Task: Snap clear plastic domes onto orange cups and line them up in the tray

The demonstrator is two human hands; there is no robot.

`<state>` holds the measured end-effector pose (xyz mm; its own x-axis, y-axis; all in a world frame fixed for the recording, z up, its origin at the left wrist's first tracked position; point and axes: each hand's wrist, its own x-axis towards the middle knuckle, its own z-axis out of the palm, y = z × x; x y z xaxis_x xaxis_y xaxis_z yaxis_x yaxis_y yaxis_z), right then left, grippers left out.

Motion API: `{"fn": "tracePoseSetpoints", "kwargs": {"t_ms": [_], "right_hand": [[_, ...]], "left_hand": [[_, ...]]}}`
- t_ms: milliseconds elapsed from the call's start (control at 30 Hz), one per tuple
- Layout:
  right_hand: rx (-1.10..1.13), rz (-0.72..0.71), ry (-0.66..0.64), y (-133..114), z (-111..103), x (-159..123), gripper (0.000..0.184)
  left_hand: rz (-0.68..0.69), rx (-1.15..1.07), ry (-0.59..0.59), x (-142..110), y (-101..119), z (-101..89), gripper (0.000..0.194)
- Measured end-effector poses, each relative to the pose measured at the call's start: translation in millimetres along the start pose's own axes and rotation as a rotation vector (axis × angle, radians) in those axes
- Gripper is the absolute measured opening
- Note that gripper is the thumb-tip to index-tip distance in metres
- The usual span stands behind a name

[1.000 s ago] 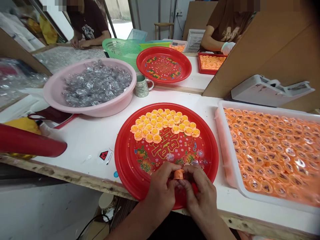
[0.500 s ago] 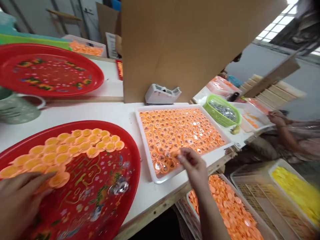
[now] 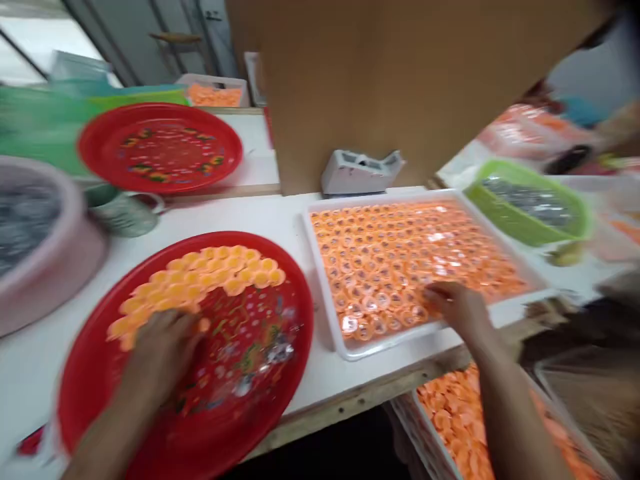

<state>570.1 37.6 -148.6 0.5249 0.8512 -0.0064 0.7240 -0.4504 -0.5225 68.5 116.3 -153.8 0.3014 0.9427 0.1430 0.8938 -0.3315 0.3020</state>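
My left hand is over the red tray, its fingers curled around a small orange cap at the near edge of a cluster of orange caps with yellow centres. Motion blur softens the fingertips. Above the front edge of the white tray, my right hand is closed, thumb and fingers pressed together; whatever may be in them is hidden. Rows of orange caps with clear, shiny tops fill that tray. Several small clear pieces lie on the red tray's right side.
At left stands a pink basin of clear pieces, beside a green mug. A second red tray lies behind. A cardboard divider rises beyond the white tray. A green basket is at right; a bin of orange pieces sits below the table edge.
My hands have parted from the single orange cap held between them. The left went to the cap cluster, the right to the white tray. The view swung right, then slightly back left.
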Motion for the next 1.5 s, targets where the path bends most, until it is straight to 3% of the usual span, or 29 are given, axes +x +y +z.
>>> {"fn": "tracePoseSetpoints", "kwargs": {"t_ms": [100,167,233,300,333,433,567,667,733,867,967,1067,1167,1300,1367,1433,1500], "right_hand": [[-0.100,-0.115,0.149,-15,11,-23,0.030],[-0.008,-0.286,0.130,-44,27,-52,0.025],[0.214,-0.549,-0.083,-88,51,-86,0.015],[0.332,-0.743,-0.362,-136,79,-114,0.026],[0.338,-0.777,-0.435,-158,93,-123,0.030],[0.170,-0.771,-0.433,-200,126,-129,0.036],[-0.148,-0.686,-0.330,-202,139,-116,0.020],[-0.267,-0.754,-0.404,-197,140,-116,0.017],[-0.258,-0.804,-0.433,-201,144,-125,0.021],[-0.120,-0.874,-0.370,-222,163,-155,0.014],[-0.043,-1.009,-0.445,-232,180,-174,0.013],[-0.059,-1.066,-0.472,-233,192,-180,0.020],[0.168,-0.914,-0.583,-229,194,-172,0.028],[0.730,-0.337,-0.875,-225,185,-159,0.019],[0.899,-0.095,-0.982,-224,176,-156,0.017],[0.996,0.023,-1.023,-224,167,-153,0.023],[1.053,0.046,-1.008,-224,157,-149,0.025]], "left_hand": [[-0.086,0.040,-0.079,-7,10,1.9,0.017],[-0.135,0.024,-0.102,-10,14,7.2,0.018],[-0.148,-0.005,-0.121,-14,18,11.0,0.016],[-0.138,-0.044,-0.140,-19,22,12.0,0.013],[-0.133,-0.071,-0.149,-22,23,11.6,0.012],[-0.138,-0.182,-0.174,-31,23,9.3,0.016],[-0.167,-0.290,-0.161,-39,15,8.0,0.011],[-0.220,-0.385,-0.126,-42,12,7.1,0.004],[-0.306,-0.485,-0.103,-43,12,5.3,0.011],[-0.488,-0.667,-0.079,-47,14,-0.6,0.017],[-0.623,-0.885,-0.021,-50,12,-6.3,0.025],[-0.745,-1.081,-0.089,-54,11,-11.0,0.034],[-0.813,-1.266,-0.131,-58,11,-11.2,0.034],[-0.855,-1.470,-0.116,-59,9,-7.2,0.039],[-0.876,-1.521,-0.123,-57,10,-6.8,0.040],[-0.877,-1.576,-0.131,-55,13,-7.9,0.038],[-0.853,-1.654,-0.154,-52,17,-9.4,0.035]]}}
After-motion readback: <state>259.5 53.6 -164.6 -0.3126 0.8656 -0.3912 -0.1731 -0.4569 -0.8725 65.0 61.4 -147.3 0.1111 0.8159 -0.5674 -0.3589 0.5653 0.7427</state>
